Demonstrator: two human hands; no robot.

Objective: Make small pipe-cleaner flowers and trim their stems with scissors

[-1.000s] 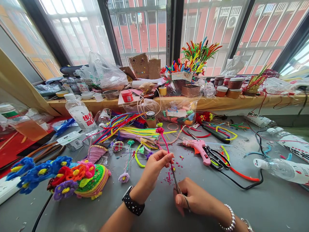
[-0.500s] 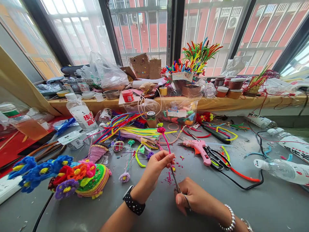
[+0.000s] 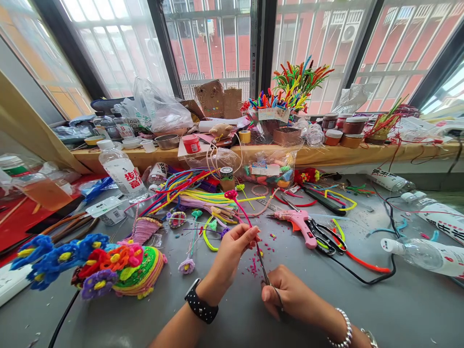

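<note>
My left hand (image 3: 232, 251) pinches the stem of a pink pipe-cleaner flower (image 3: 231, 195) whose curled head stands up and away from me. My right hand (image 3: 290, 295) is wrapped round the handles of small scissors (image 3: 264, 268), and their blades point up at the stem just below my left fingertips. Pink fuzz clippings (image 3: 258, 266) lie scattered on the grey table (image 3: 224, 319) under both hands.
A pink glue gun (image 3: 299, 223) and black-handled scissors (image 3: 324, 239) lie just right of my hands. A heap of pipe cleaners (image 3: 195, 193) lies ahead, finished flowers (image 3: 97, 266) at left, water bottles (image 3: 427, 253) at right. A cluttered sill (image 3: 326, 154) runs along the windows.
The flower's head has tilted to the left as my left hand turned the stem a little. The scissors stay at the stem.
</note>
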